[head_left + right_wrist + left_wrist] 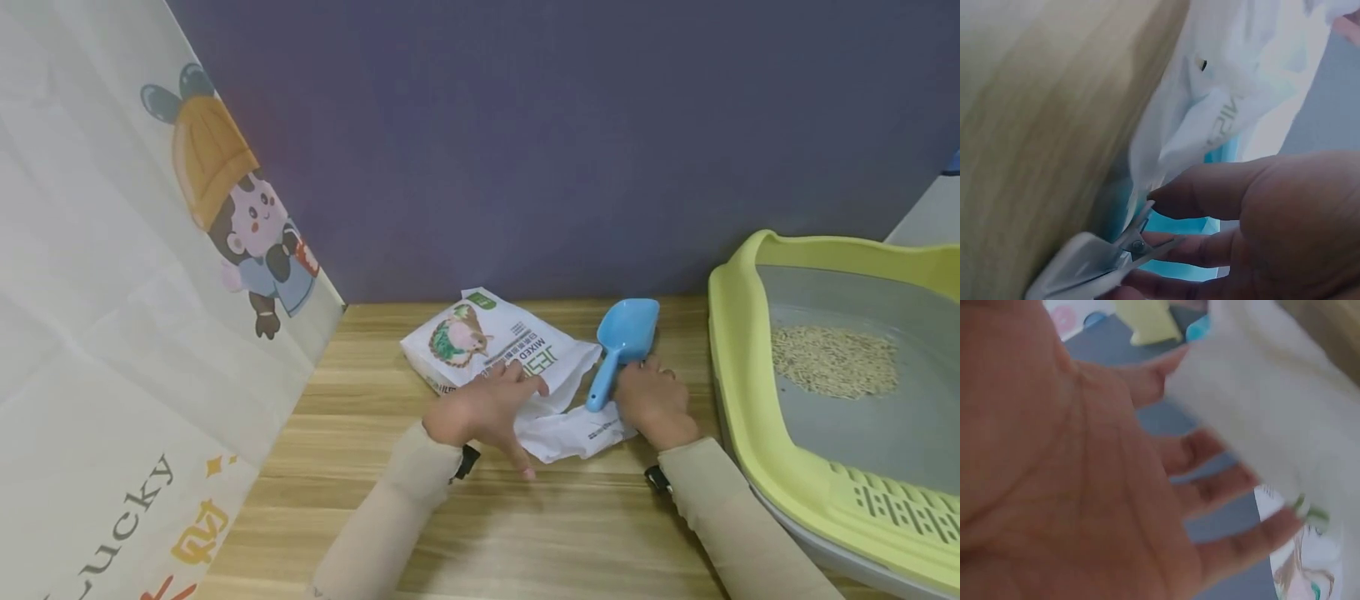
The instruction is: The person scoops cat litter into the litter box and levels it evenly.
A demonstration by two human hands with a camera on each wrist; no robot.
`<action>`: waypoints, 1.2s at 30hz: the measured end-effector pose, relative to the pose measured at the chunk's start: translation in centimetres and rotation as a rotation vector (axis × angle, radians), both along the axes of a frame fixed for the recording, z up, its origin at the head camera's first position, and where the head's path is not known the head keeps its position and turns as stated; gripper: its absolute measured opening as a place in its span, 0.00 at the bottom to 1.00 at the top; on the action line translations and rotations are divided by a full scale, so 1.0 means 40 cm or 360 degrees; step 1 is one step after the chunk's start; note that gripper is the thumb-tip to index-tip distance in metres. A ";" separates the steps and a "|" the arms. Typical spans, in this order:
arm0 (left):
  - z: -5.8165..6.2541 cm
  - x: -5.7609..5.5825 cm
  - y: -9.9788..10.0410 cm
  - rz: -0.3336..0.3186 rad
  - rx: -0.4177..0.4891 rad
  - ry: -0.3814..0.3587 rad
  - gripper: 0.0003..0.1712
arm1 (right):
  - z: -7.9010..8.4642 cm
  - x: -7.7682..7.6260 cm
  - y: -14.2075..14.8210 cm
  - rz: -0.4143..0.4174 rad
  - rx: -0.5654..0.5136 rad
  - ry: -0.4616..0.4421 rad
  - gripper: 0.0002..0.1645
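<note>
A white printed litter bag [517,333] lies on the wooden table, its loose mouth end folded toward me. My left hand [487,408] rests on the bag with its fingers spread; in the left wrist view the fingertips touch the white bag [1260,394]. A blue scoop [628,329] leans beside my right hand [654,400], its handle end over the bag's mouth. The right wrist view shows thumb and fingers pinching a pale plastic bag clip [1088,265] close to the bag's edge [1160,150].
To the right stands a litter box with a yellow-green rim [738,367], holding a heap of tan pellets [836,362]. A dark blue panel [540,150] rises behind the table [360,400]. A white printed sheet [112,275] hangs at the left.
</note>
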State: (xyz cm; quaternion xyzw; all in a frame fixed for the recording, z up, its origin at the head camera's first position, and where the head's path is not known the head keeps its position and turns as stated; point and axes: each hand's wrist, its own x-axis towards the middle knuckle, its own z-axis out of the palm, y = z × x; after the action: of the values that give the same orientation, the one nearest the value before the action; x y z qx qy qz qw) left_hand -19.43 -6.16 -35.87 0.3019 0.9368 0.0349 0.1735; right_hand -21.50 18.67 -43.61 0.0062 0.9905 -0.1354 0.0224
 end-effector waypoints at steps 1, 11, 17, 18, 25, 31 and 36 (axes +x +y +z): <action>-0.008 0.004 0.008 0.0003 -0.0042 0.0052 0.60 | -0.001 0.000 -0.001 0.0003 0.0005 0.0002 0.19; -0.056 0.009 0.026 0.0009 -0.0215 0.0406 0.24 | 0.005 -0.002 -0.015 -0.0055 -0.0042 0.0231 0.19; -0.032 -0.006 -0.014 0.0003 -0.0030 0.0349 0.13 | 0.019 -0.011 -0.026 0.0183 -0.0201 0.0383 0.16; -0.025 -0.009 -0.024 0.0014 0.0014 0.0323 0.10 | 0.019 -0.013 -0.025 0.0228 -0.0221 0.0392 0.16; 0.017 -0.044 -0.097 0.0059 0.0286 0.0087 0.06 | 0.014 -0.015 -0.022 0.0325 -0.0322 0.0330 0.22; 0.037 -0.083 -0.153 -0.0029 0.0464 -0.0040 0.08 | 0.011 -0.017 -0.037 0.0553 -0.0484 0.0405 0.33; 0.035 -0.107 -0.176 -0.0024 0.0565 -0.0085 0.06 | 0.001 -0.018 -0.056 0.0702 -0.0444 0.0504 0.28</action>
State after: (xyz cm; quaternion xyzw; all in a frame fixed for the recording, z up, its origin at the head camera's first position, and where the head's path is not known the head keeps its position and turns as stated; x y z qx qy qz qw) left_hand -23.69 -13.19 -34.46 0.3337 0.9087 0.2064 0.1425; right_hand -22.22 16.44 -43.58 -0.2333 0.9310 -0.2613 -0.1029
